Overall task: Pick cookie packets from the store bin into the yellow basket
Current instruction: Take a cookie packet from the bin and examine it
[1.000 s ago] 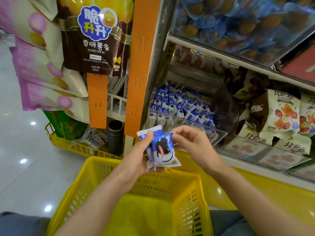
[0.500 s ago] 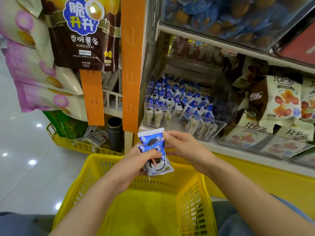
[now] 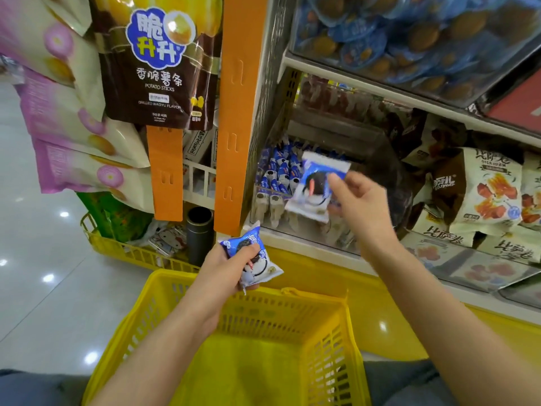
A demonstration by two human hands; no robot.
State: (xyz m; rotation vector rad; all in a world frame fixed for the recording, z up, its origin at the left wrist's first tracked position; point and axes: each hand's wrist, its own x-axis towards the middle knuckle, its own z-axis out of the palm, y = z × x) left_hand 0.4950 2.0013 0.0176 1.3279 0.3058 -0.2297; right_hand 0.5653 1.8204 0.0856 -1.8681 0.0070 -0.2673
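1. Cookie packets [image 3: 254, 259]: our left hand [image 3: 222, 272] clutches a bunch above the yellow basket [image 3: 336, 341], likely gathering them for one drop.
2. Our right hand [image 3: 364, 200] pinches another packet [image 3: 316, 186] in front of the store bin [image 3: 272, 206].

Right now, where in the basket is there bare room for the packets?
The basket floor in view is bare between its walls; only the left hand, gripping a packet, hangs over the far rim. The bin is crowded with packets; the right hand holds one before it.

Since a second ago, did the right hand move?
Yes. The right hand rose from beside the left hand up in front of the store bin.
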